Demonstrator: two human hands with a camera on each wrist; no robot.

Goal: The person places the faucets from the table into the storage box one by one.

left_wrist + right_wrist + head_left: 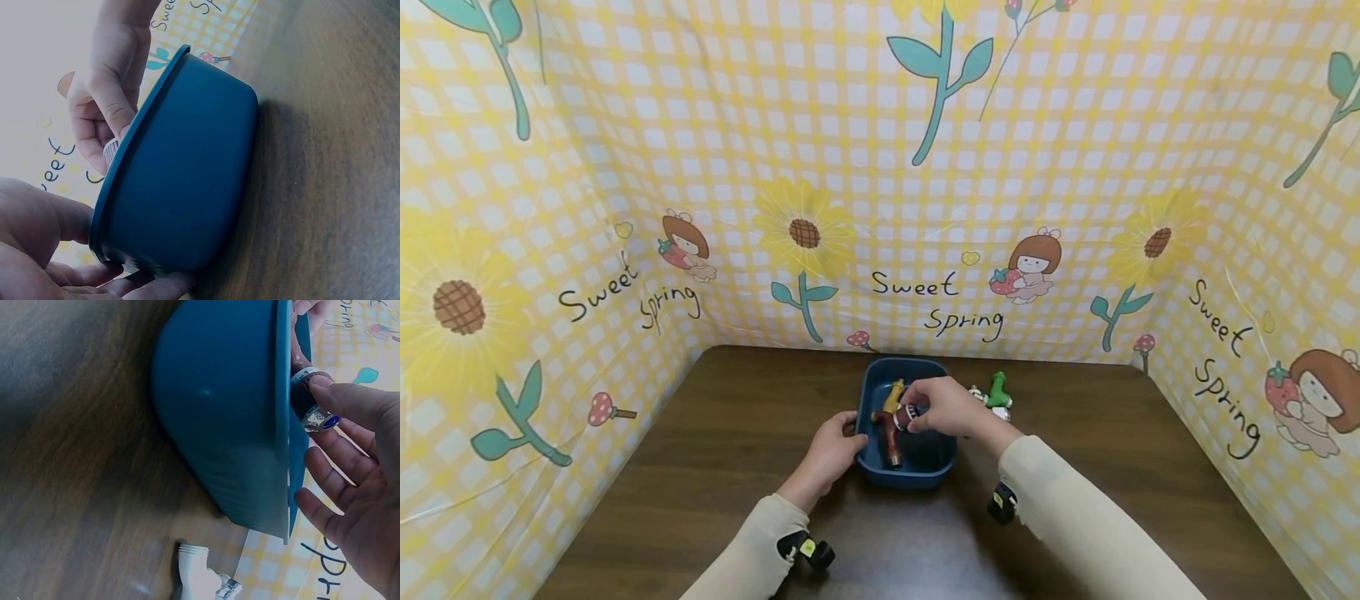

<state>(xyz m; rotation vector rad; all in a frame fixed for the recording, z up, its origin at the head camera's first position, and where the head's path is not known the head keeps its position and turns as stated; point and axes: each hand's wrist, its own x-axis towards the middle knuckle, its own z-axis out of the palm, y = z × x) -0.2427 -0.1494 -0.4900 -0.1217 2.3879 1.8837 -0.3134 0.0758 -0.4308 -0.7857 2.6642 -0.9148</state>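
Observation:
A blue plastic basin [906, 479] stands on the table. My left hand [835, 450] holds its left side, thumb at the rim and fingers against the outer wall. Over the basin, my right hand [943, 406] pinches a dark brown cylindrical tap fitting [306, 400] with a pale ring and a silvery end, between thumb and index finger; the other fingers are spread loosely. Inside the basin lie a reddish-brown tap [891, 442] with a brassy end and a yellow tap [893, 395]. I cannot tell whether the fitting belongs to the brown tap.
Right of the basin, a green tap [998, 390] lies on the dark wooden table [752, 400], with white tap pieces [195, 572] beside it. A yellow checked cloth [865, 208] with flower prints walls in the back and both sides.

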